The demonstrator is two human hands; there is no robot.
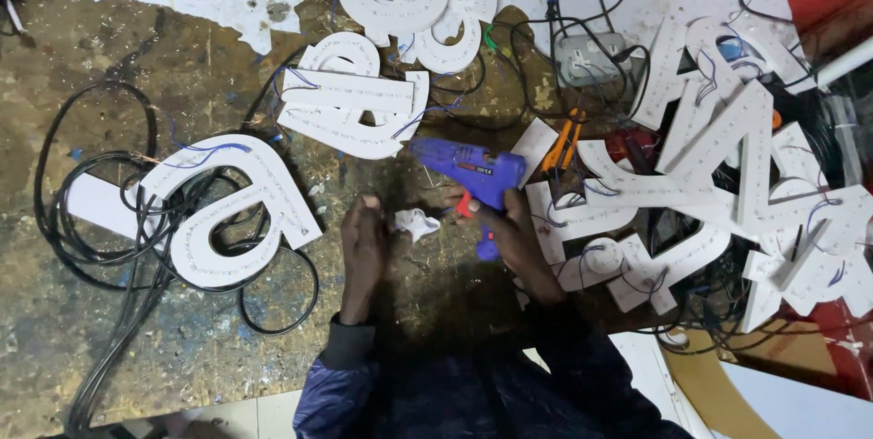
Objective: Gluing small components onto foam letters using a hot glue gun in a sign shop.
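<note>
Here right hand (509,221) grips blue glue gun (473,171); left hand (362,243) empty.

Blue glue gun (477,175) w/ red trigger, nozzle pointing left, above worn tabletop.

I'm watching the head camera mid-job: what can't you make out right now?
- Left hand: dark and in shadow; whether its fingers pinch anything is unclear.
- Glue gun: right hand covers the handle and trigger.
- White scrap: too small to identify.
- Black cables: cut off by the bottom edge.
- Letter pile: overlapping pieces hide one another.
</note>
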